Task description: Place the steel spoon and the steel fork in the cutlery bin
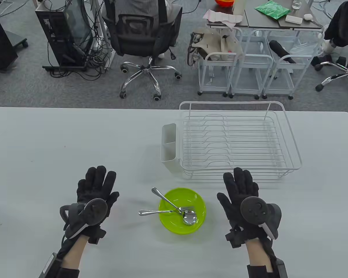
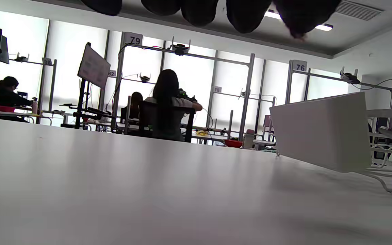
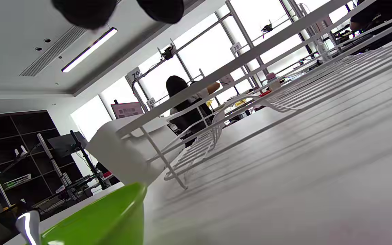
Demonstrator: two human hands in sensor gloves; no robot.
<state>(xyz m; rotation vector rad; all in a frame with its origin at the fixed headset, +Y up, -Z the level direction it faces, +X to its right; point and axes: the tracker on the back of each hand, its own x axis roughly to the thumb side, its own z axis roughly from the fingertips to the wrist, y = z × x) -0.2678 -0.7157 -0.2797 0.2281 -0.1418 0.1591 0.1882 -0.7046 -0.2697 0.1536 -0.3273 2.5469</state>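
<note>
A steel spoon [image 1: 174, 206] and a steel fork [image 1: 159, 212] lie crossed in a green bowl [image 1: 191, 199] at the table's front centre, handles sticking out to the left. The white cutlery bin [image 1: 168, 150] hangs on the left end of a white wire dish rack [image 1: 290, 150] behind the bowl; it also shows in the left wrist view [image 2: 322, 136] and the right wrist view [image 3: 121, 153]. My left hand [image 1: 95, 188] rests flat and open on the table left of the bowl. My right hand [image 1: 240, 188] rests flat and open right of the bowl, just before the rack. Both hold nothing.
The bowl's rim [image 3: 107, 217] and a shiny handle tip [image 3: 26, 224] show low in the right wrist view. Office chairs, carts and computer towers stand on the floor beyond the table's far edge.
</note>
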